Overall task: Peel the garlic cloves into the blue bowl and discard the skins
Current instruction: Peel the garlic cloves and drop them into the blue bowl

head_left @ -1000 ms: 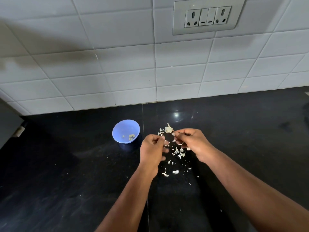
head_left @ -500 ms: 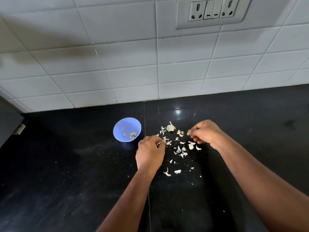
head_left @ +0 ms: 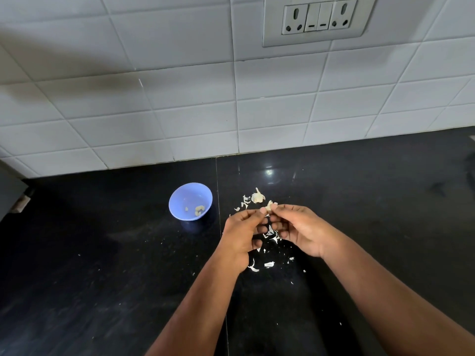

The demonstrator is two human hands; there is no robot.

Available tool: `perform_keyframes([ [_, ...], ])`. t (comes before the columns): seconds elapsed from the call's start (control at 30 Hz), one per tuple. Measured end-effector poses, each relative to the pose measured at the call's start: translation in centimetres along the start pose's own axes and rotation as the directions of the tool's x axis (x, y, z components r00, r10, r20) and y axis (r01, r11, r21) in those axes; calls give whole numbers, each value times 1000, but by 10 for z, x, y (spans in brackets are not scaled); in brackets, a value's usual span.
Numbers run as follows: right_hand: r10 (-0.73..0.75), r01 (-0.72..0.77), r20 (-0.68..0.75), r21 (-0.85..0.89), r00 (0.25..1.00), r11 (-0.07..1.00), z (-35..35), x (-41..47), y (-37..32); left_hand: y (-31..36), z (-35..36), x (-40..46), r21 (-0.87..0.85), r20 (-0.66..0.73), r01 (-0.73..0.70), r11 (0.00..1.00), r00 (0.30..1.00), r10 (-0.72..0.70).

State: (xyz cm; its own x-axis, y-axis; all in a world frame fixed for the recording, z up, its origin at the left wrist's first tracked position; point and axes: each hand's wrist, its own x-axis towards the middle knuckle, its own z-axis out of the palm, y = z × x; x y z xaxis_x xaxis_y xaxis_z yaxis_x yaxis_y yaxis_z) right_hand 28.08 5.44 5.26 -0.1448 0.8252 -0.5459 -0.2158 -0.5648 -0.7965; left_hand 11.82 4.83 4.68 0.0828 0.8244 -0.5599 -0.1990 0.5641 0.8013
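Observation:
A small blue bowl stands on the black counter with a few peeled cloves inside. Just right of it, my left hand and my right hand meet above the counter. Their fingertips pinch one unpeeled garlic clove between them. A piece of garlic bulb lies just behind the hands. Loose white skins are scattered on the counter under and around the hands.
A white tiled wall rises behind the counter, with a switch and socket plate high up. A grey object's corner shows at the far left edge. Dark counter stretches left and right of the hands.
My right hand came back from the counter on the right to meet my left hand. Both hands lifted and now pinch a clove together. The camera tilted slightly.

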Motion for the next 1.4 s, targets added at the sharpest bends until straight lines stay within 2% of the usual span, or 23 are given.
perform_keyframes([
  [0.1, 11, -12, 31, 44, 999, 999, 6, -4, 3, 1, 1, -2, -90, 14, 42, 995, 999, -40],
  [0.23, -15, 15, 14, 46, 1000, 999, 13, -8, 4, 4, 3, -7, -126, 27, 50, 991, 999, -47],
  [0.37, -170, 169, -65, -18, 983, 985, 20, -12, 6, 4, 1, -9, -81, -34, -33, 996, 999, 30],
  [0.47, -292, 282, -54, -143, 955, 949, 23, -20, 5, 3, -1, -9, -52, -73, -83, 995, 994, 79],
  [0.53, -359, 333, -72, -238, 931, 912, 25, -23, 4, 4, -1, -10, -63, -76, -88, 994, 994, 83],
  [0.6, -395, 360, -97, -260, 914, 896, 26, -23, 2, 5, -1, -12, -108, -65, -83, 991, 995, 76],
  [0.7, -373, 359, -109, -129, 921, 925, 29, -22, 4, 4, 0, -13, -184, -33, -66, 981, 998, 61],
  [0.83, -304, 312, -95, 85, 948, 946, 28, -18, 13, 6, 1, -15, -184, -21, -77, 980, 997, 75],
  [0.97, -237, 248, -73, 276, 969, 928, 32, -13, 19, 7, 5, -17, -78, -25, -126, 989, 992, 125],
  [1.1, -223, 229, -59, 347, 973, 910, 36, -9, 24, 8, 3, -13, 122, -25, -185, 975, 982, 189],
  [1.23, -202, 210, -60, 379, 978, 901, 40, -9, 29, 6, -3, -11, 337, -41, -240, 910, 962, 269],
  [1.4, -138, 220, -212, 441, 968, 870, 36, -2, 26, 0, -6, -14, 453, -28, -261, 853, 952, 306],
])
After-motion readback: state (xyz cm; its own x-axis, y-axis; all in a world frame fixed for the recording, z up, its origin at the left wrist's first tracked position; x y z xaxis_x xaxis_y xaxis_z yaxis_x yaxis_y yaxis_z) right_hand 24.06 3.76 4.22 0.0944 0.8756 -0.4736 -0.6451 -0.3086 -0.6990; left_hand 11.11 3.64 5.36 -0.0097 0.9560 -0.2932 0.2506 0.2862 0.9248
